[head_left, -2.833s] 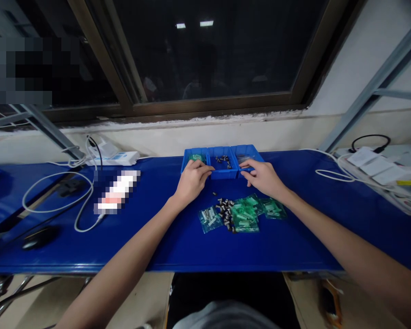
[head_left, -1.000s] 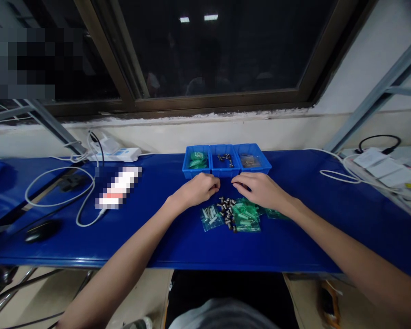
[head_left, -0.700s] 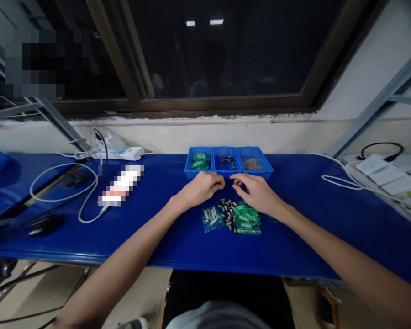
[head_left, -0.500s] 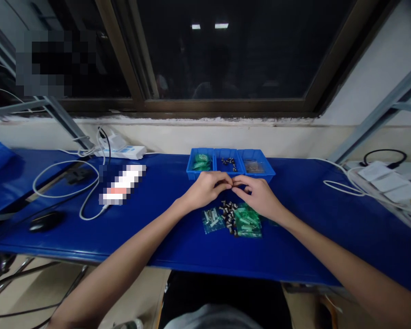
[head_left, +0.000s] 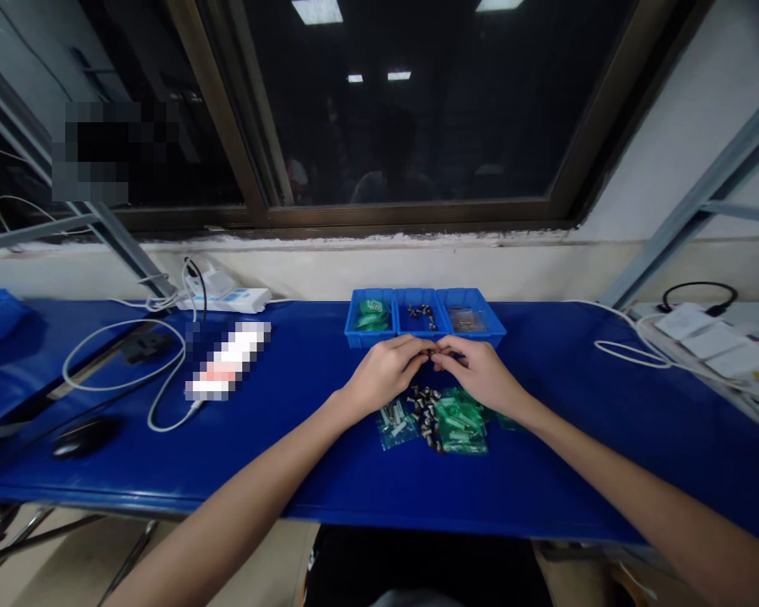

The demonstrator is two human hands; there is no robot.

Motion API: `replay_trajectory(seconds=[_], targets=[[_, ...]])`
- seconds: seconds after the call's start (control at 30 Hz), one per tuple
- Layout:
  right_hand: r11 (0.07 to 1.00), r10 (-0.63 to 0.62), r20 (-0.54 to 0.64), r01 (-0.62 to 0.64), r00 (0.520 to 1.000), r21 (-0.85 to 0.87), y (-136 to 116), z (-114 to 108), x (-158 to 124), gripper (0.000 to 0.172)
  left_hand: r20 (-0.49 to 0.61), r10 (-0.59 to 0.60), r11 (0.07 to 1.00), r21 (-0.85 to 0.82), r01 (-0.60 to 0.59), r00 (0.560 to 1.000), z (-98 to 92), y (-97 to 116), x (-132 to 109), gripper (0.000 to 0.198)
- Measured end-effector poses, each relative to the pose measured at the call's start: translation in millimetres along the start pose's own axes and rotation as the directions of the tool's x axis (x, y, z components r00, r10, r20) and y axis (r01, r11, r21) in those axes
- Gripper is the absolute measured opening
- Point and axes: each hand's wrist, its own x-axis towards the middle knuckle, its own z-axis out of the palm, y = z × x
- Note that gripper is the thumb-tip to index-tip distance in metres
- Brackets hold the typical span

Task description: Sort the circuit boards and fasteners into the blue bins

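Note:
My left hand [head_left: 385,372] and my right hand [head_left: 474,372] meet fingertip to fingertip just in front of three joined blue bins [head_left: 488,322]. Both hands are pinched shut around something too small to make out. Below the hands lies a heap of small metal parts [head_left: 423,406] with a clear bag of parts [head_left: 392,419] on its left and several green bags [head_left: 460,419] on its right. The left bin holds green bags [head_left: 370,313], the middle bin holds metal parts [head_left: 421,311], and the right bin holds a clear bag [head_left: 464,319].
The work lies on a blue table [head_left: 329,472]. At the left are a white cable [head_left: 123,354], a black mouse [head_left: 83,436] and a white power strip [head_left: 228,295]. White papers and cables [head_left: 702,329] lie at the right. A dark window runs behind.
Both hands have drawn back from the front edge of the bins and come together, fingertips now touching in a pinch above the heap of parts. The camera has tilted up slightly.

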Motion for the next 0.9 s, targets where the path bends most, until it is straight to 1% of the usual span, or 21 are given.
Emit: replay_trajectory(seconds=[0.07,0.13,0.23,0.33,0.4,0.5,0.63,0.8,0.9], targets=[[1.000,-0.008,0.004,0.008,1.000,-0.025,0.7,1.1,0.5,0.014,0.017,0.009,0.997,0.076,-0.010,1.000,-0.2,-1.4,-1.1,0.023],[0.998,-0.025,0.011,0.026,1.000,-0.054,0.8,1.7,0.5,0.017,0.013,0.000,0.993,0.116,-0.002,1.000,0.1,-2.1,-1.7,0.021],[0.992,-0.060,0.013,0.061,0.998,-0.106,-0.8,1.4,-1.0,0.019,-0.011,-0.016,0.990,0.141,0.017,1.000,1.1,-2.9,-1.9,0.018],[0.980,-0.110,-0.016,0.106,0.994,-0.170,-4.2,0.4,-3.3,0.015,-0.032,-0.038,0.988,0.147,0.043,0.999,2.1,-4.3,-1.5,0.017],[0.972,-0.147,-0.032,0.139,0.989,-0.189,-6.0,0.0,-4.4,0.014,-0.050,-0.065,0.989,0.133,0.071,0.997,2.4,-5.3,-0.8,0.016],[0.953,-0.206,-0.031,0.193,0.978,-0.234,-5.4,-0.3,-4.9,0.018,-0.064,-0.118,0.991,0.063,0.122,0.991,2.2,-5.8,0.3,0.014],[0.905,-0.282,-0.022,0.258,0.959,-0.337,1.0,-2.2,-4.7,0.018,-0.034,-0.143,0.990,-0.007,0.143,0.989,2.7,-2.7,0.6,0.013],[0.898,-0.288,0.030,0.281,0.957,-0.338,2.2,-5.0,-4.9,0.016,-0.004,-0.120,0.992,0.028,0.121,0.993,5.3,1.3,-1.0,0.022],[0.917,-0.251,0.013,0.242,0.968,-0.317,-1.6,-3.3,-4.8,0.018,-0.029,-0.091,0.994,0.057,0.093,0.995,5.4,2.7,-2.2,0.022]])
